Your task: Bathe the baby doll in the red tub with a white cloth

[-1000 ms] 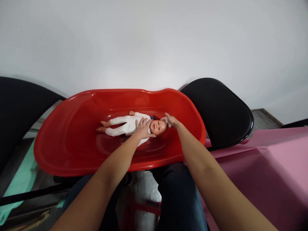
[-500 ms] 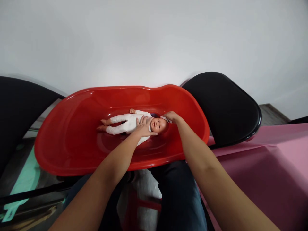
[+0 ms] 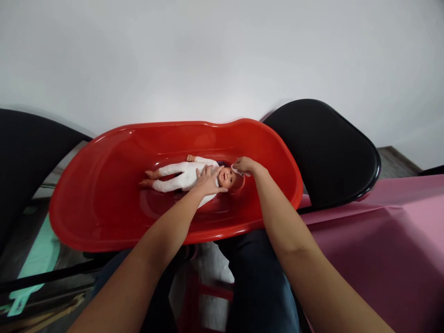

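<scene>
A baby doll (image 3: pixel 180 175) in a white suit lies on its back in a red plastic tub (image 3: pixel 104 194), head to the right. My left hand (image 3: pixel 207 182) rests flat on the doll's chest and neck, fingers spread. My right hand (image 3: pixel 244 165) is at the top of the doll's head, fingers pinched on a small white pad or cloth (image 3: pixel 237 171) pressed against the forehead.
A black chair (image 3: pixel 326 152) stands right of the tub and another black chair (image 3: pixel 24 157) at the left. Pink sheeting (image 3: pixel 381 240) covers a surface at the right. My legs in dark trousers are below the tub. A white wall is behind.
My right hand has moved from behind the doll's head onto its forehead with the white pad. The left hand has stayed on the chest.
</scene>
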{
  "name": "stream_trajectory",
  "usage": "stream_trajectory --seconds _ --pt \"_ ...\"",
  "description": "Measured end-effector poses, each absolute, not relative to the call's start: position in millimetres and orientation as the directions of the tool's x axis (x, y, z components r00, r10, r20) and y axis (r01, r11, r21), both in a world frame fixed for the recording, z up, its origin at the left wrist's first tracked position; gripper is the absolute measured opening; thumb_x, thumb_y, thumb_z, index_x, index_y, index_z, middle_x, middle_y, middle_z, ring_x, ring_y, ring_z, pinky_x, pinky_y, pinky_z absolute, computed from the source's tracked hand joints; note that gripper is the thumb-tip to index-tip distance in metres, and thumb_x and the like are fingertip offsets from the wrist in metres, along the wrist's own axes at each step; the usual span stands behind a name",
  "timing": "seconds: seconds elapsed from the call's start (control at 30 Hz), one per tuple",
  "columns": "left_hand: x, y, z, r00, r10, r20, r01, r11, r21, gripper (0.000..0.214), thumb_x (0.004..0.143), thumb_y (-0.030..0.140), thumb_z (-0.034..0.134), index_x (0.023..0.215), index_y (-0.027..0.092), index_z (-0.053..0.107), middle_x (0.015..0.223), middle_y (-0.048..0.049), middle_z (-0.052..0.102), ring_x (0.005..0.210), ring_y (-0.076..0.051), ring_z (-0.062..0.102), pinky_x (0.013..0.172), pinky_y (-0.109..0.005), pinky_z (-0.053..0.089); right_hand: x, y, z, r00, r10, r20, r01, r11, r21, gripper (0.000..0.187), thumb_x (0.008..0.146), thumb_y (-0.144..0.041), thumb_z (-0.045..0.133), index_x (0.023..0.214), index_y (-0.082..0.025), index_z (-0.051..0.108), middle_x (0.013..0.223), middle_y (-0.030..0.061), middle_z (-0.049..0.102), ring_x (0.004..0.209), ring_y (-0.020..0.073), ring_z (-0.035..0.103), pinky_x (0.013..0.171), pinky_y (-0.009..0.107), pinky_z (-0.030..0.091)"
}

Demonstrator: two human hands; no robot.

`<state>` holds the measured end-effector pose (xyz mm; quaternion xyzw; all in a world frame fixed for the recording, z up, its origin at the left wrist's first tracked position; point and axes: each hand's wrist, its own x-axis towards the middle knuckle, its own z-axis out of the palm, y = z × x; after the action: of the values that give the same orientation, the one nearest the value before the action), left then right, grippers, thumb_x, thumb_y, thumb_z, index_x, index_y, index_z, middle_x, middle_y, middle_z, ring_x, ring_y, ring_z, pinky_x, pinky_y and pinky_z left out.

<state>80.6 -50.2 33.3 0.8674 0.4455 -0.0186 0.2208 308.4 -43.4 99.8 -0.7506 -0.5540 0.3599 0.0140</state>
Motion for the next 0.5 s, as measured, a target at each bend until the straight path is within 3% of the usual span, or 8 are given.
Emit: stream_trajectory --seconds 0.1,0.23,0.37,0.5 --pt "81.4 -49.8 34.5 0.6 0.768 -0.225 0.782 -0.503 0.368 0.117 0.081 0.077 0.075 0.174 0.042 0.013 0.178 -0.0164 0.016 0.165 -0.046 0.006 0.126 -0.074 0.004 312.3 -44.3 102.0 0.081 0.837 -0.541 0.826 -0.36 -0.434 0.016 0.093 -0.022 0.066 0.104 -0.013 0.074 0.074 0.0062 0.07 0.063 0.0144 0.06 0.065 0.024 0.042" --pt "82.0 -49.4 36.9 0.602 0.765 -0.227 0.779 -0.502 0.375 0.115 0.081 0.076 0.075 0.173 0.044 0.016 0.177 -0.0144 0.019 0.164 -0.047 0.007 0.125 -0.075 0.003 310.3 -50.6 107.5 0.094 0.813 -0.575 0.79 -0.412 -0.453 0.049 0.083 -0.016 0.075 0.131 -0.016 0.068 0.08 0.0046 0.073 0.068 0.0158 0.066 0.069 0.023 0.048" --pt "82.6 -49.3 38.5 0.607 0.763 -0.221 0.775 -0.507 0.378 0.114 0.081 0.076 0.075 0.173 0.042 0.017 0.176 -0.0155 0.022 0.164 -0.046 0.007 0.125 -0.076 0.001 305.9 -63.5 112.0 0.202 0.831 -0.519 0.788 -0.452 -0.417 0.069 0.069 -0.013 0.088 0.134 -0.019 0.064 0.105 0.0071 0.074 0.081 0.0161 0.07 0.074 0.022 0.052" --pt "83.3 -49.5 37.4 0.598 0.773 -0.214 0.779 -0.497 0.382 0.114 0.081 0.077 0.075 0.173 0.042 0.018 0.175 -0.0166 0.024 0.164 -0.046 0.01 0.125 -0.077 0.001 305.8 -75.2 112.1 0.198 0.785 -0.586 0.766 -0.497 -0.407 0.069 0.066 -0.008 0.09 0.129 -0.019 0.061 0.1 0.0051 0.074 0.076 0.0159 0.07 0.07 0.022 0.054"
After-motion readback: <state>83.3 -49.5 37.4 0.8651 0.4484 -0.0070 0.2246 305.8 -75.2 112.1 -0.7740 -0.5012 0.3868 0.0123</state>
